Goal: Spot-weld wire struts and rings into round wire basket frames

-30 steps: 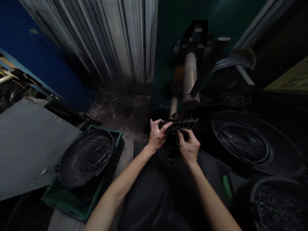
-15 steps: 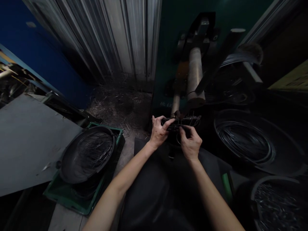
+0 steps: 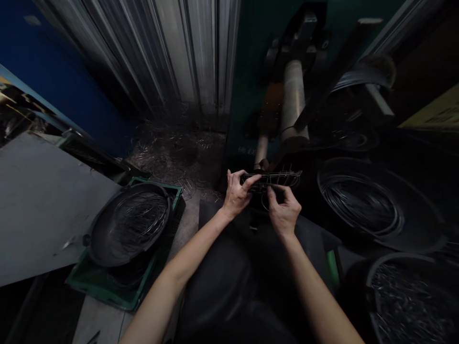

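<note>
A dark wire frame (image 3: 285,177), built of thin bent rods and rings, is held level at the machine's lower electrode rod (image 3: 261,150). On its left side my left hand (image 3: 237,193) grips it, thumb and fingers closed round the wires. My right hand (image 3: 285,208) pinches the near lower edge of the frame, the fingertips against the wire. Part of a ring hangs below, between the hands. Above stands the thick metal cylinder (image 3: 294,100) of the green machine (image 3: 247,71). Shadow hides exactly where frame and electrode meet.
To my left, a black basin (image 3: 107,239) of wire rings rests on a green crate (image 3: 132,301). On the right are a wide basin (image 3: 423,229) with wire hoops and a tub (image 3: 373,286) of small metal pieces. Loose wire litters the floor (image 3: 172,162) by the corrugated wall (image 3: 201,57).
The camera view has shifted slightly. The wire frame is tilted a little more, showing more of its upper rods on the right. Both hands keep their hold.
</note>
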`<action>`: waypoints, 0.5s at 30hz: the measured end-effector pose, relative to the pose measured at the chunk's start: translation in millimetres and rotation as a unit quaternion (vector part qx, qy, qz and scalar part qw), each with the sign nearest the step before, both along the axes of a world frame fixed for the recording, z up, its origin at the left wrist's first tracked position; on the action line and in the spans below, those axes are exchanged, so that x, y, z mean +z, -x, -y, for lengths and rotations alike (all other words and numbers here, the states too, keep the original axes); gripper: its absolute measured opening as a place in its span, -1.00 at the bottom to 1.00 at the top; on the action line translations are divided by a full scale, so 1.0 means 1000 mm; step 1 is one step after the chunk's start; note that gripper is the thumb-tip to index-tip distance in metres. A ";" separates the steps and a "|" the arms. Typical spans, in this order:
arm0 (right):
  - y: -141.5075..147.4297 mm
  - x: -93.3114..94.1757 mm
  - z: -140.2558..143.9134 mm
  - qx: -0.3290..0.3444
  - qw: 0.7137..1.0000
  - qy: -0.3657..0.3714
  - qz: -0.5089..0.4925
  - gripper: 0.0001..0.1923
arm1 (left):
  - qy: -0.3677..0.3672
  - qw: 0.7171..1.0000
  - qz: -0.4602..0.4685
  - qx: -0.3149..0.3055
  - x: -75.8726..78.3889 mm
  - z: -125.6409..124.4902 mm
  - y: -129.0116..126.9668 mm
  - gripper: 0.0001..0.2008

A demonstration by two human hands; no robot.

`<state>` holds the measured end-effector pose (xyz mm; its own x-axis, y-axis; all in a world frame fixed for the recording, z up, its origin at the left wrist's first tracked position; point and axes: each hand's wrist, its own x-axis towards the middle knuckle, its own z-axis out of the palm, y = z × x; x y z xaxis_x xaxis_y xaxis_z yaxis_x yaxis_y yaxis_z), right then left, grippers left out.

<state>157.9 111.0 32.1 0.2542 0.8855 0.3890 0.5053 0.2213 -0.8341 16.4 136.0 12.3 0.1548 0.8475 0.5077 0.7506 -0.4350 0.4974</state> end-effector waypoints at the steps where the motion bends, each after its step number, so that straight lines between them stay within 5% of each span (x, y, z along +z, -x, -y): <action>1: 0.000 0.001 0.000 0.001 1.000 0.000 -0.001 -0.67 | -0.002 1.000 0.001 -0.001 0.000 0.000 0.000 -0.41; 15: 0.003 0.001 0.003 0.019 0.999 -0.039 -0.019 -0.79 | -0.029 1.000 0.005 -0.001 0.002 -0.001 0.000 -0.42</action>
